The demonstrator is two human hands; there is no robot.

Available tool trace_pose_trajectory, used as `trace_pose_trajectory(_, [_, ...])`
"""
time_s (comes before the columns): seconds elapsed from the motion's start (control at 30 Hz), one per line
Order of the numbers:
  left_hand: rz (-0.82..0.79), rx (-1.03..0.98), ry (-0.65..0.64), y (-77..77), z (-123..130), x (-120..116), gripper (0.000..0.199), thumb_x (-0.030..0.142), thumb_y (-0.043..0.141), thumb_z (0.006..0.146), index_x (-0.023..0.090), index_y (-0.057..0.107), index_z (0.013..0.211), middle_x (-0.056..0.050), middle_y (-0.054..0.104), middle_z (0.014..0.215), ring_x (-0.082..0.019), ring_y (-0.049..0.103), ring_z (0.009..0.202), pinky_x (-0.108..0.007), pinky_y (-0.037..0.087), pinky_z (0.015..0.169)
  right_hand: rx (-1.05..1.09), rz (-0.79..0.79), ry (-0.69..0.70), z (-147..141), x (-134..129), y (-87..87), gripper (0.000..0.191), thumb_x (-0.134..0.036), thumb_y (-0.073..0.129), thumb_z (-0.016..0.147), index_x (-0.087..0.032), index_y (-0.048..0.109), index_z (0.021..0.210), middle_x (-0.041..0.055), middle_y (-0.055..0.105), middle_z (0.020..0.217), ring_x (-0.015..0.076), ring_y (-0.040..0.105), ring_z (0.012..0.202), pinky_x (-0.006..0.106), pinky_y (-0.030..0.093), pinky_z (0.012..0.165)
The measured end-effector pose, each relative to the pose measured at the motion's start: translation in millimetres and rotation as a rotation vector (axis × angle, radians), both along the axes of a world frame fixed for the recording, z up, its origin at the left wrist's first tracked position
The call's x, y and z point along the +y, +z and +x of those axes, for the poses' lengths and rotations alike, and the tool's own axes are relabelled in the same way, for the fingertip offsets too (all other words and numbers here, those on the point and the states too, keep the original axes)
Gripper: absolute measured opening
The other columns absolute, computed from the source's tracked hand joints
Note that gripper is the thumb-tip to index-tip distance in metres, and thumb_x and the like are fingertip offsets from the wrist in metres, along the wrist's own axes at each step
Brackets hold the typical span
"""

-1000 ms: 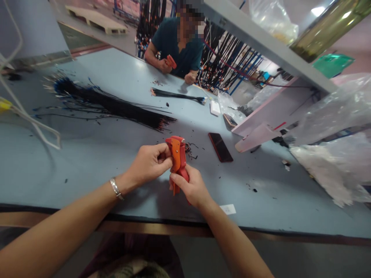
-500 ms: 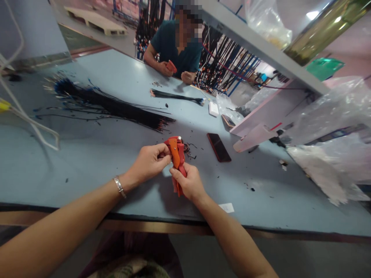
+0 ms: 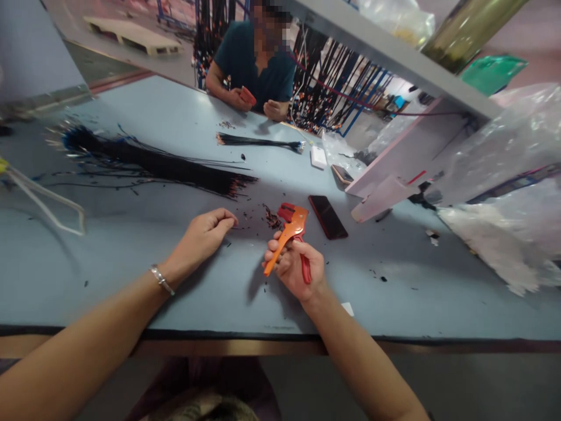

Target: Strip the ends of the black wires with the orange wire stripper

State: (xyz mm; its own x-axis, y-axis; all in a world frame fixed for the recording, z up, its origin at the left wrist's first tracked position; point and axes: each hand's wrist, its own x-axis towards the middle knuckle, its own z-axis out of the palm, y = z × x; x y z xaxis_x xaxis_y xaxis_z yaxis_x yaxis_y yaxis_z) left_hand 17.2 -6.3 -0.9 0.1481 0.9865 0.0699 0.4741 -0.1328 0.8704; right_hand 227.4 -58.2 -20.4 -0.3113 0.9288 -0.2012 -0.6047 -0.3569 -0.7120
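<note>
A red and orange wire stripper [image 3: 287,237] lies across my right hand [image 3: 302,269], its handles spread apart and its jaw end pointing away from me. My right fingers curl under the orange handle while the thumb rests near the red one. To the left, my left hand [image 3: 210,229] hovers low over the table with thumb and fingertips pinched together. A short dark line shows by those fingertips; whether they hold it I cannot tell. Beyond both hands lies a big bundle of black wires [image 3: 166,166], with bare or reddish ends toward me. Dark scraps [image 3: 272,217] are piled beside the stripper's jaws.
A phone [image 3: 328,216] lies right of the stripper. Farther back are a smaller wire bundle [image 3: 258,142] and a white box [image 3: 318,157]. Across the table [image 3: 144,251] a co-worker [image 3: 258,70] holds a red tool. Plastic bags [image 3: 512,228] cover the right side; a white wire frame [image 3: 48,196] stands left.
My hands have moved apart: the left drew back leftward from the stripper, and the right shifted right and turned the tool over. The stripper's handles have spread open.
</note>
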Motion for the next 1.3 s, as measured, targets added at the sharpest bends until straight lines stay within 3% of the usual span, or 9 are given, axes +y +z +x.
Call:
trace_pose_trajectory(0.13, [-0.030,0.076,0.011,-1.3,0,2,0.029,0.035,0.045,0.086,0.018,0.068,0.094,0.000,0.062,0.066,-0.017,0.056,0.063,-0.024,0.041,0.058,-0.078,0.151,-0.020,-5,-7,6.2,0.038,-0.042,0.051,0.075,-0.026,0.051,0.110,0.0054,0.062,0.097,0.0242,0.065,0.086,0.046,0.053,0.081])
trace_pose_trajectory(0.27, [0.081,0.157,-0.042,-5.5,-5,8,0.040,0.034,0.047,0.084,0.018,0.063,0.117,-0.008,0.069,0.108,-0.024,0.063,0.098,-0.032,0.047,0.086,-0.018,0.170,0.041,-11,-11,9.1,0.040,-0.040,0.054,0.072,-0.027,0.050,0.110,0.0022,0.061,0.087,0.0250,0.065,0.083,0.050,0.051,0.084])
trace_pose_trajectory(0.43, [0.350,0.311,0.022,-12.0,-9,12,0.035,0.034,0.051,0.081,0.021,0.068,0.109,-0.012,0.060,0.124,-0.031,0.053,0.116,-0.044,0.038,0.102,0.116,0.092,0.091,-14,-6,2.9,0.039,-0.024,0.054,0.067,-0.025,0.052,0.106,0.0010,0.064,0.089,0.0215,0.066,0.085,0.043,0.054,0.080])
trace_pose_trajectory(0.6, [0.479,0.215,0.074,-1.0,-6,1,0.026,0.032,0.052,0.084,0.021,0.070,0.098,-0.010,0.062,0.115,-0.028,0.055,0.112,-0.041,0.040,0.100,-0.092,0.175,-0.101,-12,3,-2.2,0.053,-0.011,0.054,0.061,-0.024,0.051,0.112,0.0021,0.069,0.105,0.0192,0.068,0.088,0.037,0.056,0.081])
trace_pose_trajectory(0.77, [0.207,-0.003,-0.183,14.5,-2,-14,0.033,0.041,0.046,0.091,0.019,0.069,0.095,-0.004,0.067,0.079,-0.018,0.060,0.075,-0.028,0.047,0.073,-0.338,0.222,-0.098,-16,0,5.2,0.042,-0.018,0.061,0.068,-0.023,0.055,0.110,0.0023,0.073,0.092,0.0213,0.069,0.084,0.032,0.057,0.066])
trace_pose_trajectory(0.87, [0.187,0.019,-0.362,14.8,2,-18,0.034,0.047,0.054,0.086,0.017,0.067,0.100,-0.003,0.066,0.083,-0.016,0.056,0.070,-0.025,0.045,0.066,-0.408,0.239,-0.074,-22,-4,8.0,0.042,-0.021,0.063,0.068,-0.022,0.058,0.110,0.0025,0.072,0.092,0.0210,0.068,0.083,0.028,0.054,0.063])
trace_pose_trajectory(0.97, [0.208,0.042,-0.380,12.5,5,-17,0.038,0.051,0.059,0.082,0.016,0.065,0.097,-0.001,0.059,0.075,-0.013,0.048,0.063,-0.024,0.041,0.060,-0.505,0.244,-0.111,-25,-5,6.4,0.041,-0.020,0.063,0.065,-0.021,0.062,0.106,0.0027,0.071,0.094,0.0190,0.065,0.079,0.028,0.053,0.065])
trace_pose_trajectory(1.13, [0.222,0.014,-0.371,10.0,8,-17,0.039,0.050,0.060,0.083,0.016,0.065,0.100,-0.002,0.053,0.083,-0.013,0.047,0.068,-0.025,0.042,0.062,-0.539,0.235,-0.039,-23,-5,6.5,0.031,-0.019,0.066,0.062,-0.020,0.065,0.094,0.0004,0.071,0.083,0.0205,0.066,0.080,0.037,0.053,0.083])
trace_pose_trajectory(1.3, [-0.032,-0.214,-0.494,7.9,11,-20,0.033,0.047,0.064,0.082,0.017,0.067,0.096,-0.006,0.052,0.106,-0.010,0.051,0.066,-0.024,0.048,0.057,-0.386,0.253,0.197,-22,-10,11.3,0.024,-0.029,0.070,0.069,-0.020,0.066,0.091,0.0033,0.072,0.083,0.0245,0.067,0.084,0.043,0.050,0.090])
